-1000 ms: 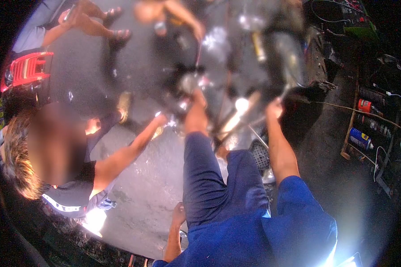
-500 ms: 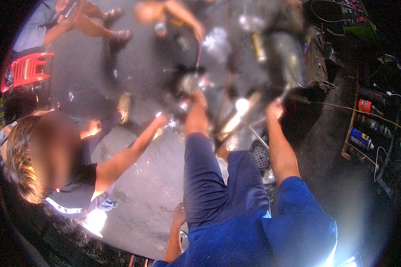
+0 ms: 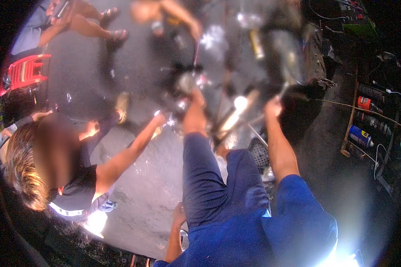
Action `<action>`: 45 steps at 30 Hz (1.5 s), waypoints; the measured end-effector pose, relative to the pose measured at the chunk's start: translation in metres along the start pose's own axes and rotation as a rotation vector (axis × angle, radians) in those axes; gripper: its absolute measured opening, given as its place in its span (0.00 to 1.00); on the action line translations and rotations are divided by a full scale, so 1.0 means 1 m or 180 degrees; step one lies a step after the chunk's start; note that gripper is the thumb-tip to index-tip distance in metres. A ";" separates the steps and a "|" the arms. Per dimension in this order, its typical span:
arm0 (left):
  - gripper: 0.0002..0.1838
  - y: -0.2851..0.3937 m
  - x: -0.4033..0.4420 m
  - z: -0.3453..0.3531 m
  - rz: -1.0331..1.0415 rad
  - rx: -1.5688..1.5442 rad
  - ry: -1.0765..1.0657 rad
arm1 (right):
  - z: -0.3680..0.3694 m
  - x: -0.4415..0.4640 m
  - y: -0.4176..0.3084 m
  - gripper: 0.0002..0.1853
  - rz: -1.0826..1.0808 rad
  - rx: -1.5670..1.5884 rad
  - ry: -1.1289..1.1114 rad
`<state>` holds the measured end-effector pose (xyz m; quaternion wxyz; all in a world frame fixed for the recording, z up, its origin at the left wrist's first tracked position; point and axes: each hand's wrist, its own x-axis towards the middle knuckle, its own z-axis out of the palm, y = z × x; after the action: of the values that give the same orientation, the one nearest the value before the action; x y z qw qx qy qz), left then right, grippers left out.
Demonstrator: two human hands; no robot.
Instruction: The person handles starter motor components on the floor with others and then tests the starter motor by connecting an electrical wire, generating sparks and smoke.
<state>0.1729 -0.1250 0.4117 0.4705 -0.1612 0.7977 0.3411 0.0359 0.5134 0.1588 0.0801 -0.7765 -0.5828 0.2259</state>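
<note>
My right hand [image 3: 273,107] is closed round a thin metal tool [image 3: 284,91], whose far end is blurred. My left hand [image 3: 179,215] is low beside my left thigh, its fingers partly hidden. Between my right forearm and my shorts lies a dark perforated part [image 3: 259,153]. A bright lamp-like spot [image 3: 241,103] glows ahead of my legs, over blurred parts. On the left, a co-worker in a black top stretches an arm, with the hand [image 3: 159,119] near small shiny objects that I cannot make out.
Another person's hand [image 3: 195,30] holds a thin rod at the top. A seated person's legs [image 3: 90,26] and a red plastic chair [image 3: 27,71] are at the upper left. Right, a rack holds a blue spray can [image 3: 360,135] and a red-orange bottle [image 3: 367,104].
The view has shifted slightly. The co-worker on the left has lowered the head a little, and another hand shows behind it. Both of my hands keep nearly the same places.
</note>
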 end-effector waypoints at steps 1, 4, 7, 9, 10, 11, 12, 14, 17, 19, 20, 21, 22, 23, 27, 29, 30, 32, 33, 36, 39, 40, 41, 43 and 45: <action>0.15 0.000 0.000 0.000 0.0064 0.0036 0.0021 | 0.001 0.001 0.001 0.34 0.0018 -0.0013 0.0022; 0.15 0.003 -0.002 0.001 0.0018 -0.0012 0.0055 | -0.005 -0.005 -0.005 0.34 0.0014 0.0023 0.0044; 0.16 -0.011 0.003 0.001 0.0074 0.0054 0.0072 | -0.003 -0.003 -0.004 0.35 0.0040 0.0011 0.0005; 0.17 0.017 -0.002 -0.002 -0.0142 -0.0022 -0.0044 | 0.002 0.002 0.001 0.35 0.0055 0.0018 0.0035; 0.17 0.030 -0.004 -0.004 -0.0250 -0.0060 -0.0101 | 0.004 0.004 0.004 0.36 0.0063 0.0022 0.0050; 0.18 0.029 -0.004 -0.004 -0.0255 -0.0091 -0.0109 | 0.006 0.006 0.005 0.36 0.0070 0.0010 0.0069; 0.18 0.029 -0.003 -0.004 -0.0258 -0.0121 -0.0117 | 0.008 0.008 0.007 0.36 0.0078 0.0000 0.0089; 0.18 0.028 -0.001 -0.003 -0.0265 -0.0150 -0.0108 | 0.012 0.010 0.009 0.37 0.0082 -0.0012 0.0109; 0.18 0.027 -0.001 -0.003 -0.0242 -0.0224 -0.0079 | 0.009 0.010 0.009 0.37 0.0105 0.0025 0.0092; 0.18 0.019 -0.002 -0.006 -0.0177 -0.0380 -0.0097 | 0.001 0.004 0.008 0.36 0.0159 0.0110 0.0064; 0.17 0.016 -0.003 -0.006 -0.0168 -0.0358 -0.0110 | -0.002 0.003 0.008 0.35 0.0060 0.0134 0.0053; 0.16 0.013 -0.003 -0.006 -0.0159 -0.0339 -0.0122 | -0.004 0.003 0.006 0.35 0.0129 0.0154 0.0041; 0.16 0.015 -0.005 -0.007 -0.0156 -0.0318 -0.0130 | -0.010 -0.002 0.000 0.34 0.0200 0.0171 0.0023; 0.15 0.008 -0.009 -0.008 -0.0214 -0.0268 -0.0103 | -0.010 -0.007 0.000 0.34 0.0276 0.0170 -0.0011; 0.14 -0.002 -0.008 -0.004 -0.0359 -0.0441 -0.0060 | -0.008 -0.007 0.000 0.32 0.0107 0.0128 0.0133; 0.13 -0.004 -0.009 -0.003 -0.0383 -0.0511 -0.0032 | -0.007 -0.004 0.004 0.32 -0.0030 0.0174 0.0168; 0.13 -0.014 -0.005 0.001 -0.0369 -0.0436 0.0007 | -0.006 -0.004 0.002 0.32 0.0020 0.0149 0.0081; 0.13 -0.036 -0.002 0.001 -0.0267 -0.0328 0.0015 | -0.012 -0.006 -0.001 0.33 0.0136 0.0104 -0.0034; 0.13 -0.043 -0.001 0.000 -0.0178 -0.0300 -0.0006 | -0.017 -0.006 -0.002 0.34 0.0042 0.0072 0.0035; 0.14 -0.026 -0.007 -0.001 -0.0071 -0.0260 0.0064 | -0.005 0.003 0.012 0.36 -0.0307 0.0043 -0.0001; 0.15 -0.023 -0.009 -0.003 -0.0091 -0.0036 0.0177 | -0.004 0.004 0.012 0.35 -0.0185 0.0043 -0.0031; 0.15 -0.026 -0.008 -0.003 -0.0106 0.0074 0.0201 | -0.004 0.002 0.011 0.35 -0.0135 0.0074 -0.0020; 0.15 -0.021 -0.009 -0.003 -0.0102 0.0038 0.0156 | -0.009 -0.003 0.006 0.35 -0.0086 0.0105 -0.0008; 0.14 0.010 -0.015 -0.005 -0.0098 -0.0035 0.0063 | -0.012 -0.006 0.004 0.34 -0.0065 0.0103 0.0002; 0.13 -0.017 -0.008 -0.003 0.0042 -0.0040 0.0116 | -0.014 -0.007 0.004 0.34 -0.0124 0.0042 -0.0008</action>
<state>0.1849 -0.1403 0.4129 0.4526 -0.1650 0.8050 0.3462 0.0441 0.5075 0.1713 0.0888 -0.7642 -0.5963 0.2290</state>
